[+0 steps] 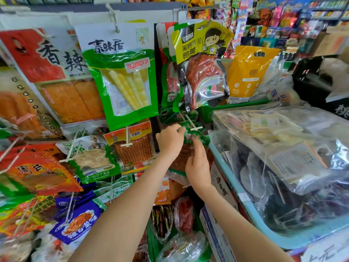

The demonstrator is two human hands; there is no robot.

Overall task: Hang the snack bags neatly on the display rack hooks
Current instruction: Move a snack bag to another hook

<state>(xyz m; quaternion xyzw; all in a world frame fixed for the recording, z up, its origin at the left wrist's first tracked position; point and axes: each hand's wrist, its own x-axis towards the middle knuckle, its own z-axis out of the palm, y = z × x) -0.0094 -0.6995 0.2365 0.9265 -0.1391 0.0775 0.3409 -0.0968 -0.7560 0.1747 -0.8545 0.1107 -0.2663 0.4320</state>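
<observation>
Left hand and right hand pinch a bag at a hook, apparently threading it; next, its hole must slide fully on.

The person's left hand and right hand are bare, as are both forearms

Glossy green plastic snack bag, smooth white plastic hook, crinkled clear plastic bags
</observation>
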